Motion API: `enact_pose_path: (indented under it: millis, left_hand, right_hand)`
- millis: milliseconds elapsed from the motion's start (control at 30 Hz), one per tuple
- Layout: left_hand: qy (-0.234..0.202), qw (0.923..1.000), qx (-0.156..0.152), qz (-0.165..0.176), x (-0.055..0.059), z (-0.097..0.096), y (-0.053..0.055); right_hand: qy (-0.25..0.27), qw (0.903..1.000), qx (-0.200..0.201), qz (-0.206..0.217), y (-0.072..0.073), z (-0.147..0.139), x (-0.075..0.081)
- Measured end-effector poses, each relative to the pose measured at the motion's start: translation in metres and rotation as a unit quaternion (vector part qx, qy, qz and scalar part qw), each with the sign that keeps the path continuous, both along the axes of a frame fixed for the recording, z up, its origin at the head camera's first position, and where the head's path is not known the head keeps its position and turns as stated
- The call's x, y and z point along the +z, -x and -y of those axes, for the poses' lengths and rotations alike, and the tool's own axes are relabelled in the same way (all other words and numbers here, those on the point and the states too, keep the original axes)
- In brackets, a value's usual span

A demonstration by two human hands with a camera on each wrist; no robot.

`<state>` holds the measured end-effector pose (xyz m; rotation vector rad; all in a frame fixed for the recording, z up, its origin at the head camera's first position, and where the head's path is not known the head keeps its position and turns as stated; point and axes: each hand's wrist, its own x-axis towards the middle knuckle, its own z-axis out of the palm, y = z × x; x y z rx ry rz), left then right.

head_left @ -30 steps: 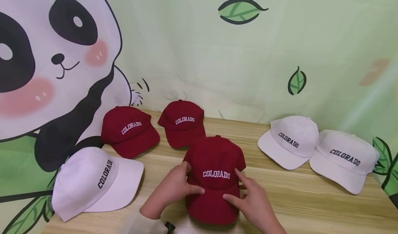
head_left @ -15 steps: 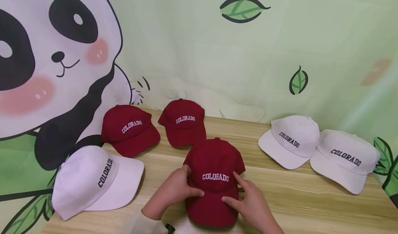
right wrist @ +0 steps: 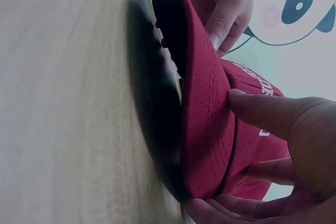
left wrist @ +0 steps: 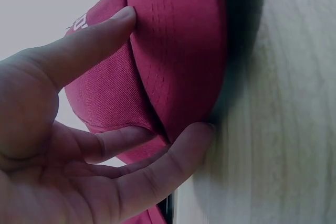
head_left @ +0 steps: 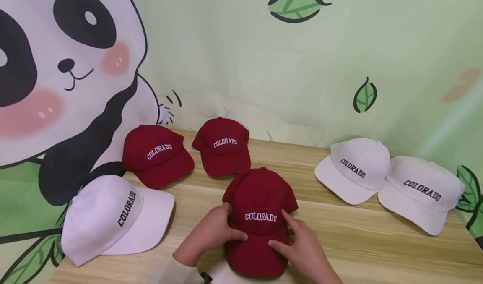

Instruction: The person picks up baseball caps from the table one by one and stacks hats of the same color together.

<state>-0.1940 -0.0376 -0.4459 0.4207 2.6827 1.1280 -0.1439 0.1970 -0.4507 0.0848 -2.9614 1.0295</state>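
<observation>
A dark red baseball cap (head_left: 260, 200) with white COLORADO lettering faces the person at the front middle of the table. My left hand (head_left: 215, 229) holds its left side, the thumb on the seam between crown and brim. On the other side my right hand (head_left: 303, 246) grips the cap in the same way, its thumb on the top of the brim. In the left wrist view, fingers (left wrist: 152, 182) reach to the brim's edge. The right wrist view shows the brim (right wrist: 205, 124) close over the wood, with a dark shadow beneath.
Two more red caps, a left one (head_left: 158, 156) and a middle one (head_left: 222, 147), stand behind. One white cap (head_left: 117, 221) lies at the left; two others, an inner one (head_left: 354, 170) and an outer one (head_left: 420, 194), are at the right. A panda-print cloth (head_left: 226, 53) hangs behind the table (head_left: 358, 242).
The held red cap has shifted slightly toward the person, both hands moving with it. The camera view has tilted a little; the other caps stay in place.
</observation>
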Motion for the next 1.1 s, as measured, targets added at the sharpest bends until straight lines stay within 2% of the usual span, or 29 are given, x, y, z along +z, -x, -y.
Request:
enact_pose_path:
  millis: [233, 567, 867, 1100]
  left_hand:
    - [0.013, 0.9999, 0.005, -0.005, 0.0005, -0.0018, -0.0020]
    - [0.042, 0.9989, 0.003, -0.022, -0.0044, -0.0051, -0.0019]
    - [0.088, 0.9940, -0.014, -0.063, -0.0015, -0.0096, -0.0030]
    - [0.092, 0.9938, -0.011, -0.061, -0.0017, -0.0098, -0.0058]
  right_hand:
    - [-0.013, 0.9999, 0.004, -0.005, -0.0014, 0.0028, -0.0014]
    - [-0.021, 0.9997, 0.008, -0.007, -0.0020, 0.0013, -0.0047]
    - [-0.039, 0.9991, 0.007, -0.017, 0.0002, 0.0010, -0.0025]
    - [-0.040, 0.9991, 0.007, -0.015, -0.0013, 0.0016, -0.0040]
